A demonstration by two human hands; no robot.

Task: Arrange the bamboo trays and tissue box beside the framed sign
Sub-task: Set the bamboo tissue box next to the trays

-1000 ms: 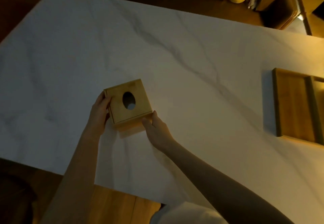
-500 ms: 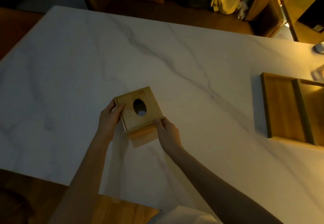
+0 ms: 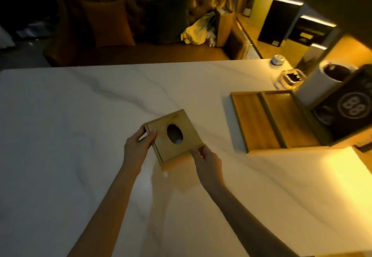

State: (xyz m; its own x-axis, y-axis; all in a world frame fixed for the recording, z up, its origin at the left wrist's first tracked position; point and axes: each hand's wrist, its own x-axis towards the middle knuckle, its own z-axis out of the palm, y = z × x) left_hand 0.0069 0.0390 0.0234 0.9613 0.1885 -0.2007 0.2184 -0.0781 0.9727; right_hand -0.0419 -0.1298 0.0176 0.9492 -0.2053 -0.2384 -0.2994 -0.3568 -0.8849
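Hands are gripping a square bamboo tissue box (image 3: pixel 174 138) with an oval top hole: left hand (image 3: pixel 136 149) clasping its left edge, right hand (image 3: pixel 206 161) pinching its near-right corner. Right of the box, smooth bamboo trays (image 3: pixel 271 122) are lying on the veined marble table (image 3: pixel 70 116), beside the framed sign (image 3: pixel 350 108).
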